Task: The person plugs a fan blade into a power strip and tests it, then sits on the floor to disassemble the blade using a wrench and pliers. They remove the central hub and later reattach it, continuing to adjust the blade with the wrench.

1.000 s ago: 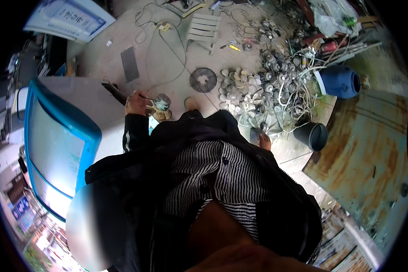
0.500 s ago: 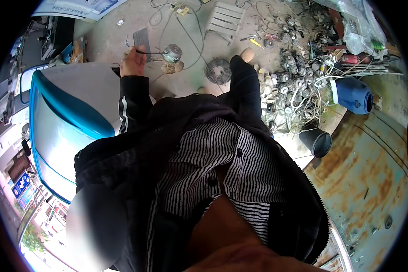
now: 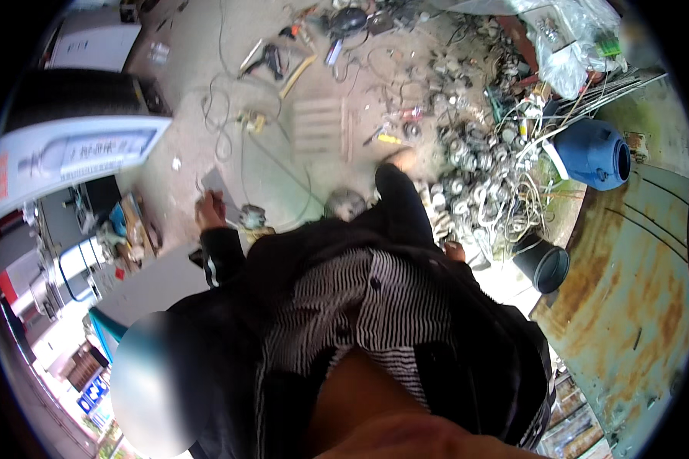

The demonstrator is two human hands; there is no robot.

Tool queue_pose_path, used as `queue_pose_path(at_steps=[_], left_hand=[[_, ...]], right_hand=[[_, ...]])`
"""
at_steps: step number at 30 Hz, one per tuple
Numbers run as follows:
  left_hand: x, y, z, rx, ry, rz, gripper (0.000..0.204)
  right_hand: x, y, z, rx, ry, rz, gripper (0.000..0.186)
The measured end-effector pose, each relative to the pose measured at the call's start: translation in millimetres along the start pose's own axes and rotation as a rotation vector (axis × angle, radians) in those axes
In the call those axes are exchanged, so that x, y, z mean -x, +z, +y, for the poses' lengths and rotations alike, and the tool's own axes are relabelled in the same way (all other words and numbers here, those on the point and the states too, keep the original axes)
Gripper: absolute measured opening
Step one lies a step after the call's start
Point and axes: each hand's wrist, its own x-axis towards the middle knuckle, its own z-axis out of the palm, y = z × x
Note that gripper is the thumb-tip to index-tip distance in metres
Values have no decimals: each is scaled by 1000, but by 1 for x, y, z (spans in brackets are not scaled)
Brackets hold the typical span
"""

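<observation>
Teal-rimmed white cabinet (image 3: 157,281) now mostly gone from view; you are likely carrying onward. Your left grip (image 3: 210,209): fingers curled closed, apparently holding the grey round metal motor (image 3: 252,216), just beside it. Right hand unseen.

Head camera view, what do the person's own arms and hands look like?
The left hand is ungloved, and the left sleeve is long and black, with a white marking on its outer side. The right hand can't be clearly made out.
</observation>
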Motion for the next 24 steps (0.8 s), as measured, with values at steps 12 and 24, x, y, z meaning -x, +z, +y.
queue_pose_path(at_steps=[12, 24], left_hand=[[-15, 350, 48, 20, -186, -482, 7], [-39, 685, 29, -286, -431, -831, 5]], right_hand=[[-103, -187, -105, -736, 238, 308, 37], [-41, -56, -135, -1306, 1058, 669, 31]])
